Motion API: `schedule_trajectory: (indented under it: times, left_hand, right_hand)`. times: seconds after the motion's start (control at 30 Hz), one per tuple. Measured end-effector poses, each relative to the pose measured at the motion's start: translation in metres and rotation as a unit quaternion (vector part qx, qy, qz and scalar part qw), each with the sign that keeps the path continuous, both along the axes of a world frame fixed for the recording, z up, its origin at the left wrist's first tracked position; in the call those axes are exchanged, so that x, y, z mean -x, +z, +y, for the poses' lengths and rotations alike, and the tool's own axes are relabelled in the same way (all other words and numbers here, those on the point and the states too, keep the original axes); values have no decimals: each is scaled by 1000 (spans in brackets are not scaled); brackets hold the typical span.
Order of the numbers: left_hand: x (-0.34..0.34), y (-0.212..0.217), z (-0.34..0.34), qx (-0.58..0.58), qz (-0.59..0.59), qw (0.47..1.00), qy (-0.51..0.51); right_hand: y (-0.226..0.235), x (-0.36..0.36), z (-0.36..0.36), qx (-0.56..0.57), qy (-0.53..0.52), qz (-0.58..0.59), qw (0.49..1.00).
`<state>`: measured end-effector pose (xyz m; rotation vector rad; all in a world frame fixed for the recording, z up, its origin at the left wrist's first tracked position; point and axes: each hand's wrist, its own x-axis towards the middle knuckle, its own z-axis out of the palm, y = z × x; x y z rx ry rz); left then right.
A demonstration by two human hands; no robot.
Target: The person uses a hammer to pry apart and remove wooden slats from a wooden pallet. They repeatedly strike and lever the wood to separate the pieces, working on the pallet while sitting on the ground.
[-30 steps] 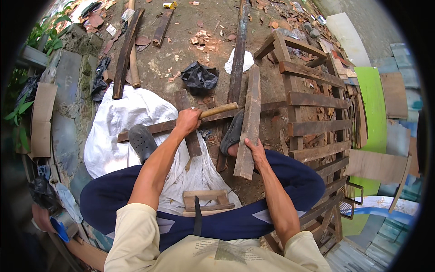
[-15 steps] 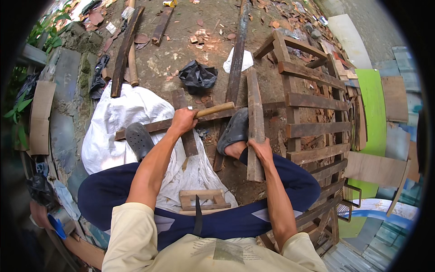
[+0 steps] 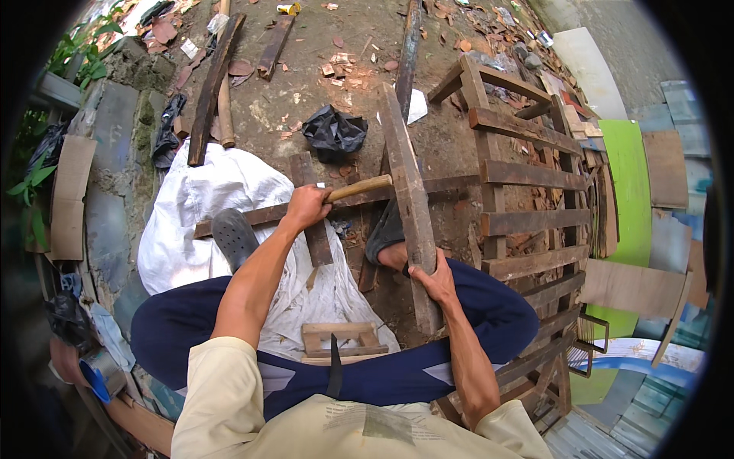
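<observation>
Just left of the wooden pallet (image 3: 527, 222) that lies on the dirt ground, the right hand (image 3: 433, 280) has its fingers wrapped around the lower part of a weathered plank (image 3: 407, 199), which stands tilted with its far end above the black plastic bag (image 3: 334, 131). Further left of the pallet, the left hand (image 3: 306, 206) grips a wooden hammer handle (image 3: 358, 188), whose far end runs behind the plank. Both hands hover over crossed boards on a white sack (image 3: 206, 206).
</observation>
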<state>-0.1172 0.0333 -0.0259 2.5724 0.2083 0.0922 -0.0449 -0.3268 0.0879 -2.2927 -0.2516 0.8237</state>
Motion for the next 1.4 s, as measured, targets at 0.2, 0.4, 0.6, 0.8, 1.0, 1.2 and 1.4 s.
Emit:
schedule_trajectory:
  times: [0.2,0.4,0.6,0.8,1.0,1.2,1.4]
  left_hand:
    - [-9,0,2,3,27,1000,-13]
    - [3,-4,7,22,0,1000,15]
    - [-1,-2,8,27,8,1000,7]
    - [-4,-2,20,46,-9,999,26]
    - [0,-12,15,43,13,999,28]
    - [-2,-13,16,44,9,999,28]
    - [0,-8,19,49,0,998,30]
  right_hand:
    - [-23,-9,0,-37,-208,48,976]
    - [4,34,12,16,-10,36,999]
    - [-18,15,15,-75,-197,90,973]
    - [13,33,2,-7,38,43,998]
    - [-9,8,18,-45,-170,-32,984]
    - [-11,13,31,15,-127,-11,992]
    - [-6,34,28,29,-81,41,995]
